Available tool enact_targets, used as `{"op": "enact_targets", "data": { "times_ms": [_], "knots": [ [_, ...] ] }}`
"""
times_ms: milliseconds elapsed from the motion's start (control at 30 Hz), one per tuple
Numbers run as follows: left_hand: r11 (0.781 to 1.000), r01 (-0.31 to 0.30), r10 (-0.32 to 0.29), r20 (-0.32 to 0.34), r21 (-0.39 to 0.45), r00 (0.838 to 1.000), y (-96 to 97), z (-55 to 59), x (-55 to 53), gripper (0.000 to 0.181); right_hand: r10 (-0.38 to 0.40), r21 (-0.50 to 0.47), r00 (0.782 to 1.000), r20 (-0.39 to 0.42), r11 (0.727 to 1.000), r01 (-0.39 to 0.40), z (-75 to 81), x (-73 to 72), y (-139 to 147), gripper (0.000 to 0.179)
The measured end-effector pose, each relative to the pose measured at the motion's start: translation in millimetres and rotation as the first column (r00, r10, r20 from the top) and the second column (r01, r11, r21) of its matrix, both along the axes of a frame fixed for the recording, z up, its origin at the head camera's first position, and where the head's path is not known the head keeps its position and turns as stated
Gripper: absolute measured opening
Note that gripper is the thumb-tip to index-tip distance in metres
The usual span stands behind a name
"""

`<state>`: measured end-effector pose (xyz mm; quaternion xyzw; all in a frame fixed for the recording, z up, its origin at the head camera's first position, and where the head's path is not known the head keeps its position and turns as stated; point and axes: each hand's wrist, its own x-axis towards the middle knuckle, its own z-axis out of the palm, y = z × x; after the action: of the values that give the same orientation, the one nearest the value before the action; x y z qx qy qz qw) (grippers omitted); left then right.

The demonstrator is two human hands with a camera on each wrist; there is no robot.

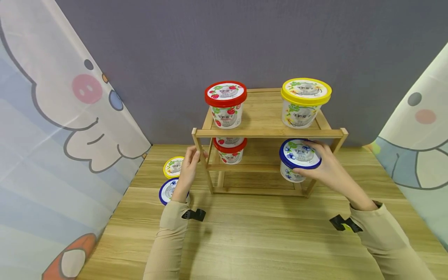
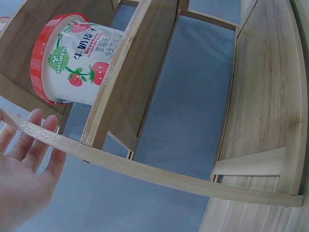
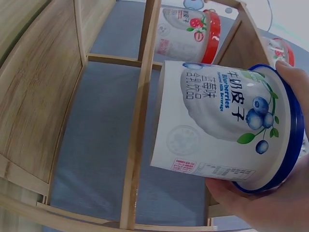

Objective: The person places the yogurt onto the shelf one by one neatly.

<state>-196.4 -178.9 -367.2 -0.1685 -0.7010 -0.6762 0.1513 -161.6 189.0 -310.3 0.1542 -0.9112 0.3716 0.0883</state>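
My right hand [image 1: 323, 157] grips a blue-lidded blueberry milk tub [image 1: 294, 175] by its lid rim, fingers over the far side and thumb at the front. The tub is tilted at the right front of the wooden shelf rack's [image 1: 252, 190] middle level. In the right wrist view, the tub's [image 3: 217, 125] base overlaps the shelf's front rail. At the rack's left side, my left hand [image 1: 189, 165] holds the upright post [image 2: 120, 166], its fingertips showing past the wood. Near that hand, a red-lidded strawberry tub [image 1: 231, 155] stands on the middle level, with another stacked on it.
On the top shelf stand a red-lidded tub [image 1: 225, 105] at left and a yellow-lidded tub [image 1: 304, 103] at right. Another yellow-lidded tub [image 1: 172, 167] and a blue-lidded tub [image 1: 168, 190] sit on the wooden table [image 1: 245, 241], left of the rack. A grey wall [image 1: 168, 77] rises behind.
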Motion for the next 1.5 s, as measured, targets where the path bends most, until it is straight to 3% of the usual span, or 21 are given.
{"op": "enact_targets", "data": {
  "times_ms": [367, 600, 967, 1200, 1300, 1500],
  "knots": [
    [1.0, 0.009, -0.009, 0.001, -0.019, 1.0, -0.2, 0.5, -0.6, 0.017, 0.059, -0.066, 0.997, -0.051, 0.996, -0.062, -1.0, -25.4, -1, 0.082],
    [1.0, 0.013, -0.013, 0.004, -0.009, 1.0, 0.2, 0.5, -1.7, 0.016, 0.061, -0.082, 0.998, 0.007, 0.995, -0.06, 1.5, -37.0, -4, 0.087],
    [1.0, 0.017, -0.017, 0.008, -0.001, 1.0, 0.5, 1.9, -1.4, 0.015, 0.134, -0.182, 0.991, -0.013, 0.974, -0.134, -0.1, -54.5, -5, 0.088],
    [1.0, 0.014, -0.014, 0.009, -0.006, 1.0, -0.1, 1.2, -1.5, 0.015, 0.13, -0.194, 0.991, -0.016, 0.972, -0.131, -1.3, -58.6, -5, 0.093],
    [1.0, 0.016, -0.016, 0.002, -0.004, 1.0, -0.6, 0.2, -1.7, 0.014, 0.115, -0.192, 0.993, 0.019, 0.975, -0.11, 7.5, -51.9, -10, 0.09],
    [1.0, 0.014, -0.014, -0.005, -0.002, 1.0, -0.5, -1.3, -1.3, 0.014, 0.097, -0.205, 0.993, 0.072, 0.975, -0.08, 2.8, -55.5, -9, 0.086]
  ]
}}
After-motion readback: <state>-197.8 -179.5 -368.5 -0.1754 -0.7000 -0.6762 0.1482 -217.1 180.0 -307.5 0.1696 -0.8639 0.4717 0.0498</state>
